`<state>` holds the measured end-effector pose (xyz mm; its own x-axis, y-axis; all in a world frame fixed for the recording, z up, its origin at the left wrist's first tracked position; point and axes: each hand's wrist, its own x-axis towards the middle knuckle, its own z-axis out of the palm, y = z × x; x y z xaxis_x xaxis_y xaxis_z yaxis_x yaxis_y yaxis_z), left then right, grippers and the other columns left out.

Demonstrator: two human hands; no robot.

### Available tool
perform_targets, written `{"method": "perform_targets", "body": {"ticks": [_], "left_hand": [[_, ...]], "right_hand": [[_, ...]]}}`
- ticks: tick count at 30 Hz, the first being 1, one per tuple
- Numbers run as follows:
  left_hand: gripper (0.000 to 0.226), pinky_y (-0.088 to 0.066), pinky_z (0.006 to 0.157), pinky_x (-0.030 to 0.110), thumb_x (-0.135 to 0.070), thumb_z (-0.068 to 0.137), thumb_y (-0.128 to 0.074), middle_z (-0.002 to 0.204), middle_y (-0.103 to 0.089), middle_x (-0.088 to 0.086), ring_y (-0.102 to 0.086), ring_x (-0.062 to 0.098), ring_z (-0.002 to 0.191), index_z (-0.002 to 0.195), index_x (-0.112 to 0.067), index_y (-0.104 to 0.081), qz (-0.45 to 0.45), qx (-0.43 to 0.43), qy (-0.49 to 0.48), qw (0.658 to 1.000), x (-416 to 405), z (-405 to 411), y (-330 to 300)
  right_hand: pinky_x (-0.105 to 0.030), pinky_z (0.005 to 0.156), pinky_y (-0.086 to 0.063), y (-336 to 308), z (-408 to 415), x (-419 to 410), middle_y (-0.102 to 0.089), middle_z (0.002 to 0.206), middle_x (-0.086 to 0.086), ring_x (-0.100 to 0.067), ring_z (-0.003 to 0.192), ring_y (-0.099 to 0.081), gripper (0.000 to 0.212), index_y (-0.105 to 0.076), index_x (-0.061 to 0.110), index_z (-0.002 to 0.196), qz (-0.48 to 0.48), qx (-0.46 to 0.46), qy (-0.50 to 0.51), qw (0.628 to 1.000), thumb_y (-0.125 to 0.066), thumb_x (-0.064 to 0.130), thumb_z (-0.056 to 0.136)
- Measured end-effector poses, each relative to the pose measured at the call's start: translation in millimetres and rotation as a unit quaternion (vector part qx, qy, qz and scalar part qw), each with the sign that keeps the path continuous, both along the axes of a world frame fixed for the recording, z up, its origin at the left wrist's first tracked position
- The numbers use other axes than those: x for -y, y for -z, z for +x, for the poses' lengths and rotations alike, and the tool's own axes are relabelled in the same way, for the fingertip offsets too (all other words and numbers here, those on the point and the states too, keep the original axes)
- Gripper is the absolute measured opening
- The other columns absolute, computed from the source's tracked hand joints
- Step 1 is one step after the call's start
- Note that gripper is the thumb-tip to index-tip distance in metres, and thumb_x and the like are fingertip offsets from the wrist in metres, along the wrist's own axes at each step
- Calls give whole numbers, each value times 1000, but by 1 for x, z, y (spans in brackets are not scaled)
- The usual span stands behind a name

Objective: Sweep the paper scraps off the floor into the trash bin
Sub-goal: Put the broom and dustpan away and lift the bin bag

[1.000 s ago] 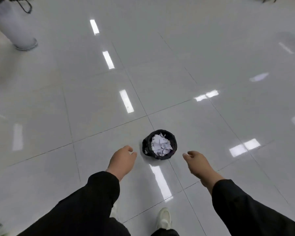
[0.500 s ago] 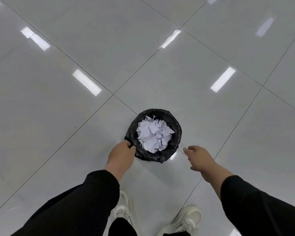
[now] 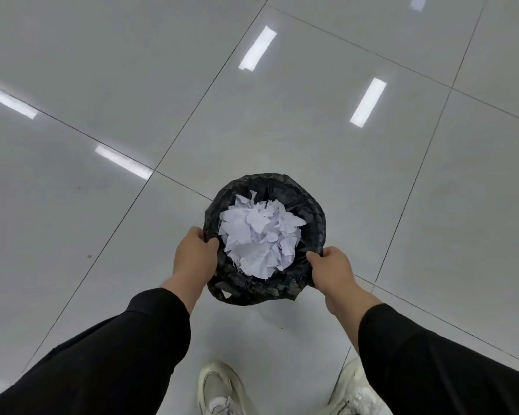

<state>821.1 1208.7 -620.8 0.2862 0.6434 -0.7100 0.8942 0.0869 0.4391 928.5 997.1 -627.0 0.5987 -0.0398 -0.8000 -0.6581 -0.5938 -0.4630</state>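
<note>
While both black sleeves reach down over the glossy tiled floor (image 3: 282, 115), the left hand (image 3: 194, 254) grips the near-left rim of the trash bin (image 3: 309, 211), thumb hooked over the black liner's edge. Between the two hands, inside the bin, lies a heap of white paper scraps (image 3: 259, 238). At the near-right rim the right hand (image 3: 331, 269) clasps the liner the same way. Below the hands, two white sneakers (image 3: 222, 390) stand on the tiles.
</note>
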Motion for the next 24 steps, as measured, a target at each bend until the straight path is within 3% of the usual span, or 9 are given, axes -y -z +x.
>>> {"method": "perform_targets", "body": {"ticks": [3, 13, 15, 16, 18, 19, 21, 22, 24], "left_hand": [[7, -54, 70, 42, -20, 95, -54, 95, -65, 14, -63, 34, 80, 99, -14, -54, -18, 21, 40, 999, 27, 24, -59], [10, -41, 61, 33, -15, 98, -54, 81, -67, 6, -61, 21, 71, 106, -15, -48, -39, 35, 329, 943, 169, 64, -290], [11, -42, 62, 33, -15, 97, -55, 83, -70, 7, -64, 24, 73, 106, -16, -48, -49, 54, 424, 903, 229, 67, -364], [12, -44, 64, 34, -14, 97, -55, 83, -71, 9, -65, 26, 74, 106, -16, -48, -53, 57, 412, 908, 231, 63, -368], [12, -46, 66, 35, -13, 96, -55, 83, -72, 11, -66, 29, 76, 106, -14, -48, -60, 78, 512, 853, 303, 55, -429], [12, -47, 67, 35, -13, 96, -55, 84, -72, 11, -66, 28, 77, 107, -13, -49, -54, 83, 501, 860, 302, 56, -432], [14, -49, 70, 36, -13, 97, -55, 85, -71, 10, -66, 28, 78, 109, -12, -50, -60, 111, 600, 790, 387, 30, -480], [15, -49, 71, 38, -14, 97, -55, 84, -70, 8, -65, 28, 79, 111, -13, -50, -53, 117, 593, 795, 385, 35, -485], [18, -48, 69, 37, -15, 97, -56, 82, -68, 3, -64, 28, 79, 114, -13, -50, -59, 132, 685, 714, 478, -10, -518]], "right_hand": [[-58, 83, -59, -51, -4, 38, -67, 100, -21, -39, 95, -68, 15, -56, 8, 93, 20, -8, 83, 996, -58, 23, 96], [-54, 84, -58, -239, -91, 201, -67, 88, -17, -35, 85, -68, 22, -56, 8, 84, -14, -13, 341, 940, -68, 26, 88], [-55, 83, -58, -308, -135, 253, -69, 90, -17, -35, 85, -69, 22, -59, 9, 85, -10, -1, 446, 895, -70, 28, 87], [-56, 83, -59, -307, -134, 252, -70, 92, -17, -35, 85, -69, 21, -60, 10, 87, -8, 16, 452, 892, -70, 28, 87], [-57, 81, -59, -388, -184, 297, -70, 94, -17, -35, 87, -70, 17, -60, 10, 92, 18, 46, 550, 834, -68, 25, 91], [-57, 80, -60, -395, -177, 294, -69, 95, -18, -36, 88, -70, 16, -60, 9, 94, 22, 58, 553, 831, -66, 24, 93], [-55, 78, -61, -451, -243, 345, -69, 96, -20, -36, 89, -70, 17, -58, 5, 97, 41, 80, 650, 755, -63, 21, 96], [-56, 78, -60, -452, -235, 346, -68, 98, -20, -37, 91, -70, 16, -58, 5, 98, 42, 97, 642, 760, -63, 20, 97], [-57, 79, -60, -483, -315, 397, -68, 101, -19, -38, 93, -71, 16, -58, 7, 99, 33, 117, 720, 683, -64, 21, 96]]}}
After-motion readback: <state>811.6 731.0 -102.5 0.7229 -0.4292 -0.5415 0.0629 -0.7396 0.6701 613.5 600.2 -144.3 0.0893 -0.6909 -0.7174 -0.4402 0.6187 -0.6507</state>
